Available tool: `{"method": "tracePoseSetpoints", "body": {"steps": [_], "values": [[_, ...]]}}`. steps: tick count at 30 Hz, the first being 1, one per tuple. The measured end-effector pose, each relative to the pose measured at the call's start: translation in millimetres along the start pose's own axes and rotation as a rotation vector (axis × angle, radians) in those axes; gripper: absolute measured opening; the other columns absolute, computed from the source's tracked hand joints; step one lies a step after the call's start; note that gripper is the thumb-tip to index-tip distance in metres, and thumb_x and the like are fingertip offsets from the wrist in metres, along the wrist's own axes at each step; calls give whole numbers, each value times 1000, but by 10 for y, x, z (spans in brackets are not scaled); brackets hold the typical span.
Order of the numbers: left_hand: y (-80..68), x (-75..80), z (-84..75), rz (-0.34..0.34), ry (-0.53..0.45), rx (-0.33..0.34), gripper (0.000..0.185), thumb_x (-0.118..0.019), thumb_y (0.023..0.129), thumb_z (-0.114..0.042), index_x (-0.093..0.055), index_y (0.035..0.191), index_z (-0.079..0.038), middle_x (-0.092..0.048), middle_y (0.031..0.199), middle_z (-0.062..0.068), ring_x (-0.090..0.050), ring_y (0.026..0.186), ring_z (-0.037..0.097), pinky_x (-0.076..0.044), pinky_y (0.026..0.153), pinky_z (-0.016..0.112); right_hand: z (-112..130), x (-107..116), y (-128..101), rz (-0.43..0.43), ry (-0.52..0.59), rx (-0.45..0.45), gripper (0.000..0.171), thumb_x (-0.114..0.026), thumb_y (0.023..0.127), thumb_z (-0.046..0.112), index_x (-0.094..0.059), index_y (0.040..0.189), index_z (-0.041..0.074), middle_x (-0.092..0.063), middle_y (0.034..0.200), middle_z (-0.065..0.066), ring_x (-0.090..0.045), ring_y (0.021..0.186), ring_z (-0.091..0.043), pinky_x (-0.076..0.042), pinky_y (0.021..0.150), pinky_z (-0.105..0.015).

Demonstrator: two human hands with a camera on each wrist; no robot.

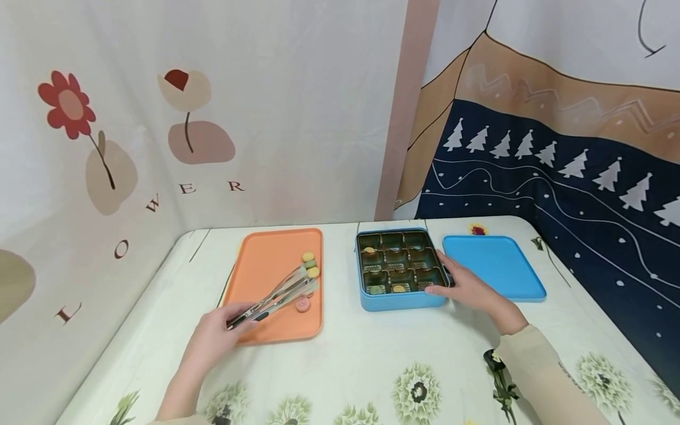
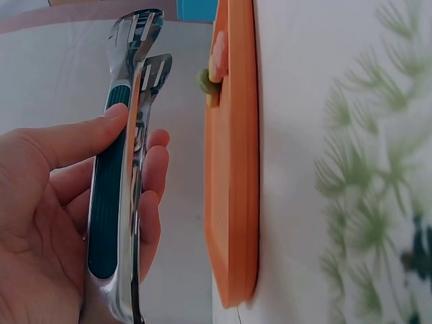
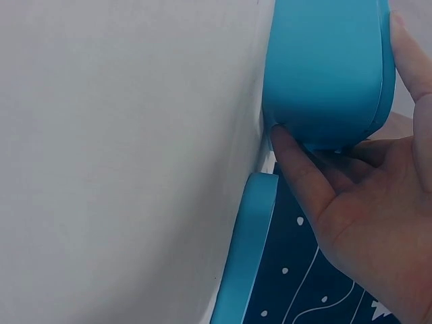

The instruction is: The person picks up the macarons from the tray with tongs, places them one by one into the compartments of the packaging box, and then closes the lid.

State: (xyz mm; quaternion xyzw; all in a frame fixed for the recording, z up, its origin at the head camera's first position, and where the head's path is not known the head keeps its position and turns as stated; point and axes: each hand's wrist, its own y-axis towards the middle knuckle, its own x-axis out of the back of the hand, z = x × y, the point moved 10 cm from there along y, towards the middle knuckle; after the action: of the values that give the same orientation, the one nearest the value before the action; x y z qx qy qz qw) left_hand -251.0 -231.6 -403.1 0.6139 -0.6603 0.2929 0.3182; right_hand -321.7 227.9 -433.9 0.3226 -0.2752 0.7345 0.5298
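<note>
My left hand (image 1: 215,330) holds metal tongs (image 2: 108,182) with dark green grips, thumb on one arm and fingers on the other. Their tips stand a little apart, overlapping the small round macarons on the orange tray (image 1: 265,254) in the head view. Two yellow macarons (image 1: 308,257), a green one (image 1: 311,264) and a pink one (image 1: 303,304) lie toward its right side. With my right hand (image 1: 470,286) I grip the front right corner of a blue tin (image 1: 398,303), thumb at the rim, fingers along the side. Its dark divided insert (image 1: 393,260) holds a few macarons.
A flat blue lid (image 1: 494,265) lies right of the tin, close behind my right hand. A flower-printed cloth (image 1: 345,366) covers the table. Hanging printed curtains (image 1: 297,118) close off the back and sides.
</note>
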Motion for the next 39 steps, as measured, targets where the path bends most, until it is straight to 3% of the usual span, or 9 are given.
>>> {"method": "tracePoseSetpoints", "body": {"steps": [8,15,20,28,39], "values": [[-65,-12,136,25,28,24,38,-72,91,-25,-69,127,-13,-74,115,8,-68,100,23,-49,76,35,-20,-1,9,0,-4,-7,104,-70,90,48,-7,160,2,-8,163,-31,-14,147,-55,-24,110,-72],[-92,-52,249,67,32,54,42,-71,92,-30,-67,130,-12,-73,120,11,-67,111,33,-53,85,49,-21,0,11,-4,-7,-5,105,-70,90,49,-8,160,1,-9,163,-31,-14,147,-55,-24,110,-73],[-99,-104,317,93,54,77,42,-73,90,-33,-68,127,-15,-73,120,11,-67,110,34,-53,83,49,-24,-4,6,-1,-6,-7,105,-69,90,50,-8,160,2,-9,163,-31,-14,147,-55,-24,110,-73],[-79,-105,277,86,117,67,33,-76,87,-28,-73,119,-20,-75,112,8,-69,102,30,-53,78,47,-12,6,-7,-3,-3,-2,105,-70,90,50,-7,160,4,-8,164,-30,-13,147,-55,-24,110,-73],[-55,-142,304,115,86,93,24,-75,88,-22,-76,112,-18,-76,108,6,-70,103,30,-54,85,50,10,12,3,-9,-7,10,104,-71,90,46,-8,160,1,-10,163,-31,-15,146,-56,-25,109,-72]]}}
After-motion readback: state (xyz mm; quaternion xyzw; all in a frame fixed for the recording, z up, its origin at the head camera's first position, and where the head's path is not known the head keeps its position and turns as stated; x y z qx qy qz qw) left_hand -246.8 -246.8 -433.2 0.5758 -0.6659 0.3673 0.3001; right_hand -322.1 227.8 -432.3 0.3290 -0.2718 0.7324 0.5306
